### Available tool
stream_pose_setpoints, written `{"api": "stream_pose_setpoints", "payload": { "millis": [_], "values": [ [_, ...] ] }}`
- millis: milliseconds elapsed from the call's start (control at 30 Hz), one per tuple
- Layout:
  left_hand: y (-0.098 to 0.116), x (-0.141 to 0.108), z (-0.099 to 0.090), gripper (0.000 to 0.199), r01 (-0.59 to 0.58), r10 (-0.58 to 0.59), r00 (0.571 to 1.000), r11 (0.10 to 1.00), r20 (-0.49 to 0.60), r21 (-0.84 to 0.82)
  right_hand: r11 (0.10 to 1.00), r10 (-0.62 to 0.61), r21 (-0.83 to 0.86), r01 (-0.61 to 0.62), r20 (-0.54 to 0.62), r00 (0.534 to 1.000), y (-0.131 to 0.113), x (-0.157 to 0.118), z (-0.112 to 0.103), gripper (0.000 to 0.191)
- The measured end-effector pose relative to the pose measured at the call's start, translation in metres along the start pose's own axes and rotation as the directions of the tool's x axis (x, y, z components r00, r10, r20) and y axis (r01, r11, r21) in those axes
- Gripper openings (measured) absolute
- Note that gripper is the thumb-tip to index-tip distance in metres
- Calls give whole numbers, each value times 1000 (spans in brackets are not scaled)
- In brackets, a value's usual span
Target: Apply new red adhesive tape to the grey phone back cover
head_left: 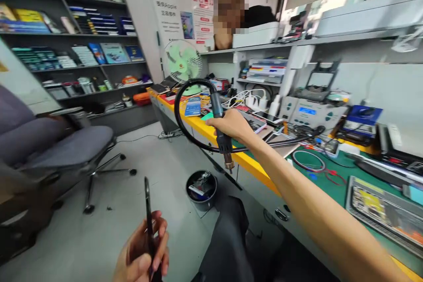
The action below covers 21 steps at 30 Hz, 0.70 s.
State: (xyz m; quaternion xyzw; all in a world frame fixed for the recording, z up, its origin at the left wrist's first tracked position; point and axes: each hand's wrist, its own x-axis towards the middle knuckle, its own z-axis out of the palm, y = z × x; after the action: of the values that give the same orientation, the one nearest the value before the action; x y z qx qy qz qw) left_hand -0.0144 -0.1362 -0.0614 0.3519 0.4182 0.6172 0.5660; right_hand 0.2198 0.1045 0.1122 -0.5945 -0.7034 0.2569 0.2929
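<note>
My right hand (231, 124) is wrapped round the handle of a hot air gun (216, 105), whose metal nozzle (228, 161) points down past the yellow table edge. From the top of the handle a black ribbed hose (177, 108) loops left, then runs back under the hand to the bench. Low in the view, my left hand (142, 249) grips a thin dark phone (148, 211) held upright and seen edge-on, so its screen and back do not show. The nozzle and the phone are well apart.
A bin (201, 202) with scraps stands on the floor below the table. On the green mat (333, 172) lie cables and tools, near a grey station with a lit display (307, 111). A green fan (183, 61), an office chair (72, 141) and another person (229, 4) are farther off.
</note>
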Motion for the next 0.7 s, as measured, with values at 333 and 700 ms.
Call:
{"api": "stream_pose_setpoints", "payload": {
  "millis": [333, 700],
  "values": [
    [-7, 29, -32, 73, -156, 66, 943, 954, -327, -257, 907, 32, 415, -71, 99, 995, -11, 4, 88, 24],
    [1, 57, -29, 41, -95, -98, 917, 887, -386, -451, 569, -116, 811, 134, -82, 990, -27, -9, 141, 44]
  ]
}}
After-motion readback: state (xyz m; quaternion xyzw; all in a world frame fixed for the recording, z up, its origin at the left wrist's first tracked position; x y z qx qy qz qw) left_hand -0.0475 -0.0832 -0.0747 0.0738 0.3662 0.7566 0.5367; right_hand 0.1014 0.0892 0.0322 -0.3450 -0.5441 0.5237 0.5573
